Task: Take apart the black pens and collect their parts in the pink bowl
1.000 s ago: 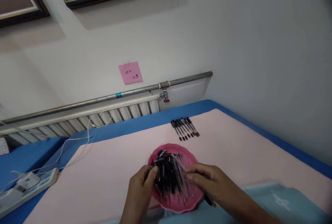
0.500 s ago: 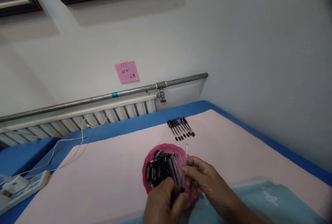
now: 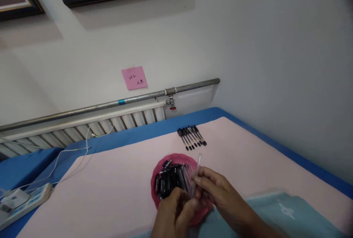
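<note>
My right hand (image 3: 215, 190) pinches a clear pen barrel (image 3: 199, 160), which stands nearly upright with its top end free. My left hand (image 3: 176, 214) is closed at the lower end of that barrel, thumb against fingers; what lies between them is hidden. Both hands are over the near right part of a pink scalloped bowl (image 3: 154, 170). In the bowl lie black pen caps (image 3: 162, 184), other black pen parts, and several clear barrels (image 3: 187, 171) on the right side.
Beyond the bowl, several assembled black-capped pens (image 3: 191, 137) lie side by side in a row on the pale pink sheet (image 3: 116, 179). A light blue cloth (image 3: 270, 208) is at the near right. A power strip (image 3: 41, 195) with white cables sits at the left.
My left hand has moved from the bowl's left side to the barrel's lower end. The right hand has raised the barrel upright. A black piece visible at its lower end half a second ago is now hidden.
</note>
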### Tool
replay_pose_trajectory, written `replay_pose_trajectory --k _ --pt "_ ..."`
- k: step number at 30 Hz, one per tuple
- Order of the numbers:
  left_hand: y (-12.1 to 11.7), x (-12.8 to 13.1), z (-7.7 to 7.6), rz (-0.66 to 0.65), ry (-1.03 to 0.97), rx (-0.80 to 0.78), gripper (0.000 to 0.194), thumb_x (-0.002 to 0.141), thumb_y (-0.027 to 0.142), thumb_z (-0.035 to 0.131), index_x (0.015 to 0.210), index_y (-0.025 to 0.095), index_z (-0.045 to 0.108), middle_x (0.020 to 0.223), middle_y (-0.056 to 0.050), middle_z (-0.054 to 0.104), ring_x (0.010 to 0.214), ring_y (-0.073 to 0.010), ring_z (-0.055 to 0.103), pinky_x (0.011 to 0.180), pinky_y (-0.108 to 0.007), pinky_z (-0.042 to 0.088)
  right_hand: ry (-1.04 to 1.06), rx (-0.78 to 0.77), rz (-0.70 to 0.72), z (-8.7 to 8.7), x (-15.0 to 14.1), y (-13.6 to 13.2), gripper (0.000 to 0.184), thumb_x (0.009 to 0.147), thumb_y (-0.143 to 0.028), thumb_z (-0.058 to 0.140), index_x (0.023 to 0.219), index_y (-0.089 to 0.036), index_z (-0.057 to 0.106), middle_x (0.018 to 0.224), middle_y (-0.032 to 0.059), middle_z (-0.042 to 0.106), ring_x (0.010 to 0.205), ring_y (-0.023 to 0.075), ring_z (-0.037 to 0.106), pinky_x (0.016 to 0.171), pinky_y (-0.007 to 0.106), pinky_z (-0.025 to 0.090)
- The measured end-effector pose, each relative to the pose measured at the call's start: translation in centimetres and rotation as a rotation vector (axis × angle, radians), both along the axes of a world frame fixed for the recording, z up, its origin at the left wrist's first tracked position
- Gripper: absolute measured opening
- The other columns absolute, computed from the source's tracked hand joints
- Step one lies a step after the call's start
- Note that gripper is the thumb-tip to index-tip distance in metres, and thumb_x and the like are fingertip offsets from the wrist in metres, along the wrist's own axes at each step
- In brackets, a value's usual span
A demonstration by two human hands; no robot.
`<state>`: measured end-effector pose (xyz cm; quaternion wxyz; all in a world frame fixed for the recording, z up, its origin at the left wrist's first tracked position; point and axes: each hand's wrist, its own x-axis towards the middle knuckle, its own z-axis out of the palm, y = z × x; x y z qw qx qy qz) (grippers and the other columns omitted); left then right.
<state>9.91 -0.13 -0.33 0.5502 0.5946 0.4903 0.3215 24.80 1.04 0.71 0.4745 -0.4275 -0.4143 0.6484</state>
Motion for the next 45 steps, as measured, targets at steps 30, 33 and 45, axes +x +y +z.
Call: replay_pose_trajectory --k 30,33,45 --pt "0.5 -0.1 -1.6 0.018 -0.155 -0.053 0.046 0.061 0.059 0.066 0.059 0.019 0.044 0.046 0.005 0.044 0.041 -0.0062 0.033 0.042 -0.021 0.021 0.066 -0.001 0.003 -0.5 -0.3 0.1 0.021 0.073 -0.038 0.062 0.073 -0.018 0.055 0.055 -0.0027 0.056 0.052 0.0104 0.049 0.051 0.022 0.036" --pt "0.5 -0.6 -1.3 -0.068 -0.216 -0.192 0.047 0.068 0.064 0.055 0.061 0.018 0.048 0.044 0.003 0.045 0.038 -0.0070 0.033 0.039 -0.021 0.019 0.164 -0.021 -0.051 -0.1 0.0 0.2 0.021 0.070 -0.038 0.063 0.075 -0.019 0.055 0.054 -0.0038 0.053 0.050 0.0096 0.047 0.050 0.022 0.036" --pt "2.9 -3.4 -2.3 0.227 0.622 0.244 0.027 0.085 0.038 0.038 0.066 0.022 0.046 0.057 0.002 0.056 0.055 -0.0135 0.051 0.053 -0.023 0.032 -0.762 0.265 -0.152 -2.2 0.4 1.0 0.033 0.074 -0.025 0.054 0.106 -0.027 0.058 0.058 -0.0042 0.056 0.055 0.0151 0.052 0.054 0.026 0.034"
